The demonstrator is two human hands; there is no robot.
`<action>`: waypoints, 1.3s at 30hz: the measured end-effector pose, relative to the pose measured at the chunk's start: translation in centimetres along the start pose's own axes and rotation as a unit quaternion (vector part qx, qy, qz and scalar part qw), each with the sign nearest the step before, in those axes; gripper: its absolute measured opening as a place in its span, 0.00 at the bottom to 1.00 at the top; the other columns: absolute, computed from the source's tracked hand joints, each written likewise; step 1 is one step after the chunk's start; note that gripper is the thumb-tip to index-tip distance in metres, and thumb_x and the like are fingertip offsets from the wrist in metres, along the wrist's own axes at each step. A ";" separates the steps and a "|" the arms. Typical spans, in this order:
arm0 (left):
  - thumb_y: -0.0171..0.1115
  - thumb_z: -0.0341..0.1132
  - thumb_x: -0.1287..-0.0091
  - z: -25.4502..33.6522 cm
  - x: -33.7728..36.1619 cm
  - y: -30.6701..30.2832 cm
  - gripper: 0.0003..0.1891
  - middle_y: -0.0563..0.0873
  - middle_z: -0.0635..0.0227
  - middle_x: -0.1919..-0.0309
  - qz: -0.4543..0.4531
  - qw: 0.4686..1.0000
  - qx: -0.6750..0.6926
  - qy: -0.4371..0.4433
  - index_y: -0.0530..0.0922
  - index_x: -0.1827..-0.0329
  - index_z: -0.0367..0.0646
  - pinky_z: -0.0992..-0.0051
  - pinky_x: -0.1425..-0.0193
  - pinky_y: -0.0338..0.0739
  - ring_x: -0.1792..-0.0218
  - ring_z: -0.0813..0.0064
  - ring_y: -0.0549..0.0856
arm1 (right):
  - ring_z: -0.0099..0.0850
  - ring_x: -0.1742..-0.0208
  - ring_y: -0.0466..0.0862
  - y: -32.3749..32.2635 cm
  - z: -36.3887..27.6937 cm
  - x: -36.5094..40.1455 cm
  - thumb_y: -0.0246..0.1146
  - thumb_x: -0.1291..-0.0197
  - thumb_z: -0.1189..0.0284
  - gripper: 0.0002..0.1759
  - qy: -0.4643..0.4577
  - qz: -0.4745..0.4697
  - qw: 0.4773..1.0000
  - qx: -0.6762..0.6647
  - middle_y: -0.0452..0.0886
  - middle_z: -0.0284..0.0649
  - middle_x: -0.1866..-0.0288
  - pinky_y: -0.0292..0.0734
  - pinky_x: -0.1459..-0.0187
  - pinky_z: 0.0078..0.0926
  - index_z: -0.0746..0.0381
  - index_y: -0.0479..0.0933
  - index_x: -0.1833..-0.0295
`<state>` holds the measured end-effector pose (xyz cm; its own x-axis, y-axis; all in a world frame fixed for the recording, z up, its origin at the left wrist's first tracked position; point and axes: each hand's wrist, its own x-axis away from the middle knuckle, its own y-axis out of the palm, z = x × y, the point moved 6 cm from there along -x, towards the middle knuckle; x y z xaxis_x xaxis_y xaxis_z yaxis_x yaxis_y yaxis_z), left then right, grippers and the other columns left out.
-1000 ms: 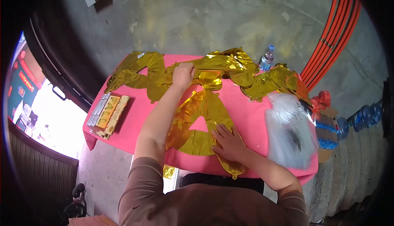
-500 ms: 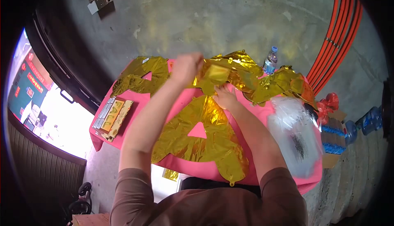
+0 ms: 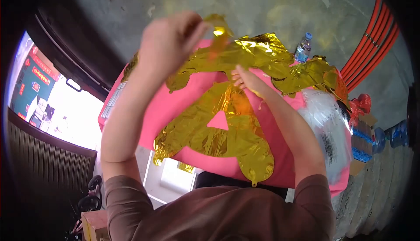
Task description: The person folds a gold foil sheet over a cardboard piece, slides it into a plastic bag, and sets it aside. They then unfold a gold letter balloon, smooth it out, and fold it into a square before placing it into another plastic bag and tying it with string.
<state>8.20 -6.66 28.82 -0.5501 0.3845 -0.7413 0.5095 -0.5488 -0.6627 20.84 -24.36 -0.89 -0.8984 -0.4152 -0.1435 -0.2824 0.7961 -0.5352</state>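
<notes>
My left hand is raised above the pink table, pinching the edge of a crumpled gold foil balloon and lifting it. My right hand rests its fingers on the same gold foil near the table's middle. A flat gold foil balloon shaped like the letter A lies on the near side of the table, its tail hanging over the front edge.
More gold foil balloons are piled at the back right beside a water bottle. A clear plastic bag lies at the right. Red ribbon and bottles sit on a ledge further right. A concrete wall stands behind.
My left hand has risen from the table, pulling a gold foil balloon up with it. My right hand has left the A balloon's lower edge and moved to the foil at the middle.
</notes>
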 end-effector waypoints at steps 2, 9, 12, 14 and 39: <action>0.63 0.35 0.41 2.3 3.5 1.0 0.06 0.81 0.61 0.78 -0.030 0.996 -0.049 0.067 0.80 0.66 0.42 0.65 0.71 0.76 0.76 0.59 0.82 | 0.39 0.38 0.76 0.9 -5.6 3.6 0.37 0.36 0.32 0.47 0.123 -0.080 0.889 -0.434 0.75 0.44 0.37 0.72 0.40 0.45 0.61 0.62 0.29; 0.60 0.33 0.50 7.6 16.9 5.9 0.06 0.75 0.67 0.81 -0.211 0.967 -0.061 0.131 0.72 0.71 0.45 0.67 0.74 0.72 0.81 0.66 0.78 | 0.51 0.40 0.76 0.7 -1.9 6.9 0.26 0.42 0.26 0.56 0.182 0.113 0.749 -0.626 0.72 0.55 0.37 0.71 0.39 0.55 0.63 0.60 0.30; 0.60 0.32 0.49 9.1 22.3 8.9 0.06 0.75 0.66 0.78 -0.278 0.955 -0.037 0.094 0.72 0.70 0.44 0.67 0.72 0.74 0.79 0.65 0.79 | 0.53 0.40 0.76 1.0 0.5 8.7 0.33 0.38 0.31 0.50 0.274 0.208 0.722 -0.601 0.74 0.59 0.41 0.73 0.42 0.57 0.64 0.57 0.29; 0.62 0.36 0.45 9.6 25.2 10.6 0.08 0.80 0.62 0.72 -0.376 0.924 0.023 0.066 0.76 0.66 0.43 0.65 0.69 0.78 0.76 0.62 0.83 | 0.52 0.40 0.76 1.2 1.2 10.0 0.38 0.35 0.34 0.46 0.316 0.254 0.712 -0.573 0.75 0.57 0.43 0.74 0.43 0.56 0.64 0.58 0.29; 0.65 0.33 0.41 -4.3 21.8 15.7 0.13 0.82 0.59 0.46 -0.122 0.986 0.113 0.016 0.82 0.54 0.42 0.57 0.34 0.68 0.41 0.57 0.77 | 0.22 0.75 0.77 3.1 0.1 5.4 0.69 0.51 0.73 0.12 0.169 0.065 0.971 -0.156 0.79 0.34 0.75 0.71 0.73 0.22 0.66 0.79 0.61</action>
<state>7.04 -3.67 1.81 -0.6152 0.5467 -0.5680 0.2024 -0.5868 -0.7840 15.16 -24.19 -3.38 -0.9775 -0.1756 0.1168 -0.1997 0.9487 -0.2449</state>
